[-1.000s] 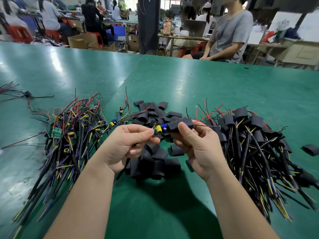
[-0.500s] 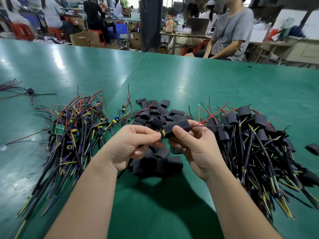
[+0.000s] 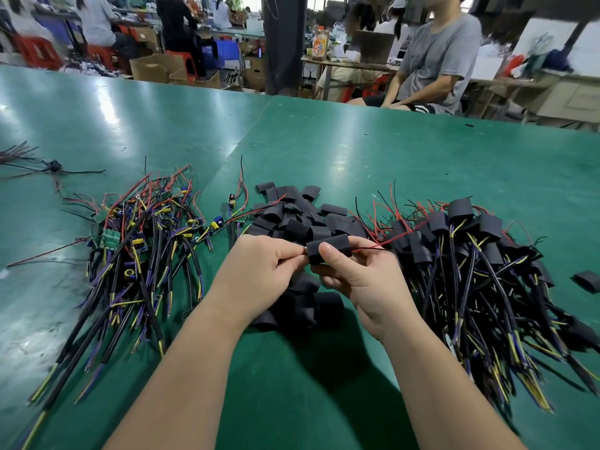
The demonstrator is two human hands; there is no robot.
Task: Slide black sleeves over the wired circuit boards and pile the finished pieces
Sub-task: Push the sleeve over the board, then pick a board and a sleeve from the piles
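A wide green worktop (image 3: pixel 357 147), glossy with streaks of overhead light and crossed by a seam, carries three heaps. On the left lie bare wired boards (image 3: pixel 146 241) with red, yellow and purple leads. In the middle is a mound of loose sleeves (image 3: pixel 292 209). On the right is the finished pile (image 3: pixel 470 254), and one stray sleeve (image 3: pixel 587 280) lies apart near the right edge.

Above the middle mound, the right hand (image 3: pixel 363 280) grips a black sleeve (image 3: pixel 328 251), its fingers (image 3: pixel 331 258) curled round it with the thumb on top. The left hand (image 3: pixel 263 271) pinches the wired circuit board (image 3: pixel 305 250) at the sleeve's left mouth, where only a sliver of it shows. A red lead (image 3: pixel 373 248) sticks out of the sleeve's right end.

Beyond the far edge of the worktop, a person in a grey shirt (image 3: pixel 438 53) sits beside a dark pillar (image 3: pixel 285 43). Further back are cardboard boxes (image 3: pixel 156 68), red stools (image 3: pixel 35 50) and other seated workers, all blurred
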